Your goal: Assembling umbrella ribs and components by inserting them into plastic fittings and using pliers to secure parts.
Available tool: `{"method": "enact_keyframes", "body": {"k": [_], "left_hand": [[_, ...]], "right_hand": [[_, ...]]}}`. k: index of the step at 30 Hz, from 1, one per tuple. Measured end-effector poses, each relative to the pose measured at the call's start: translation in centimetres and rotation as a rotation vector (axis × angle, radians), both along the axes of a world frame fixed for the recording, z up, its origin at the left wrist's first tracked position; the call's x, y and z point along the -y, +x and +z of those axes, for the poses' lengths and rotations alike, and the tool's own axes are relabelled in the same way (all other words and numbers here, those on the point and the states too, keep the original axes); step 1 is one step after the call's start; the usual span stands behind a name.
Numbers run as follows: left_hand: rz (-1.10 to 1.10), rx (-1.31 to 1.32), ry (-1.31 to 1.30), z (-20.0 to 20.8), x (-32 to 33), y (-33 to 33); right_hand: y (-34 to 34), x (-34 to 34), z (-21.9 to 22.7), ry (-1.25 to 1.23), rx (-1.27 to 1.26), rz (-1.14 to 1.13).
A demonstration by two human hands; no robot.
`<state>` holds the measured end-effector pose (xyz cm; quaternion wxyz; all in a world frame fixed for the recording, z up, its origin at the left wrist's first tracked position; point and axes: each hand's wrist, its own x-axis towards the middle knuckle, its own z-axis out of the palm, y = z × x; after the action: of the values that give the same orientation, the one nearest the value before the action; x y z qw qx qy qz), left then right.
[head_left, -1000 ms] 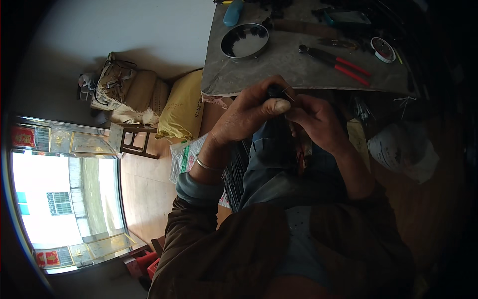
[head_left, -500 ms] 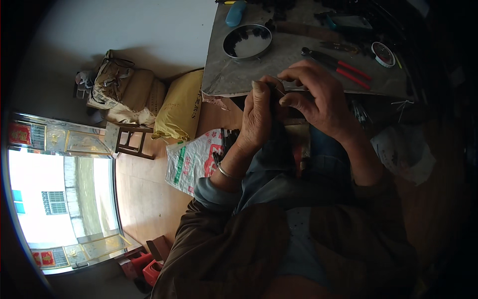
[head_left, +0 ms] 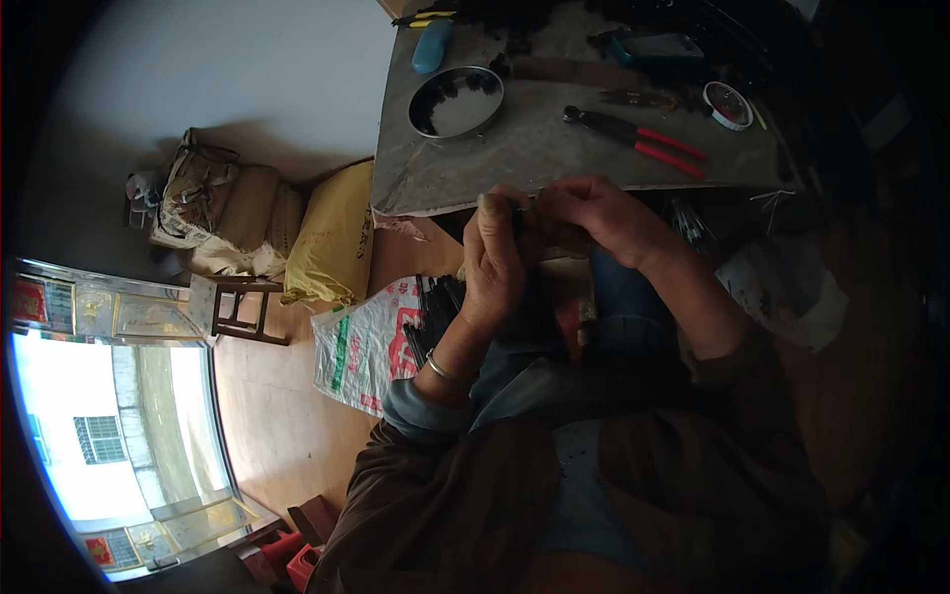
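My left hand (head_left: 494, 262) is raised in front of the table's near edge, thumb up and fingers curled round something small and dark that I cannot make out. Right beside it, my right hand (head_left: 606, 220) has its thumb and fingers pinched together close to the left fingertips. Whatever the right fingers grip is hidden. On the grey table (head_left: 534, 153) beyond lie pliers with red handles (head_left: 625, 134). A round metal bowl (head_left: 502, 107), holding white material and black bits, stands to their left.
A blue oblong object (head_left: 431, 47), a small round tub (head_left: 729, 107) and black scraps are on the table. Black rods (head_left: 440, 309) lie on a printed white bag (head_left: 346, 358) at left. A yellow sack (head_left: 329, 238) and a wooden stool (head_left: 242, 307) stand further left.
My right fingers, spread apart before, have closed into a pinch and moved in beside the left hand. The whole view has shifted, so the table sits lower and further left.
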<state>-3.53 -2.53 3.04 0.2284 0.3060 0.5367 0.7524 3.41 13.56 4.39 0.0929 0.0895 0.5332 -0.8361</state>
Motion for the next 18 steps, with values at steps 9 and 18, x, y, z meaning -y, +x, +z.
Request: {"method": "enact_keyframes", "body": {"k": [9,18], "left_hand": [[-0.020,0.163,0.027,-0.1,0.6,-1.3],[0.070,0.199,0.006,0.2,0.3,-1.1]], "right_hand": [[0.3,-10.5,-4.6,1.879,-0.296,-0.476],[1.0,-9.8,-2.5,1.288,-0.197,-0.548]]}}
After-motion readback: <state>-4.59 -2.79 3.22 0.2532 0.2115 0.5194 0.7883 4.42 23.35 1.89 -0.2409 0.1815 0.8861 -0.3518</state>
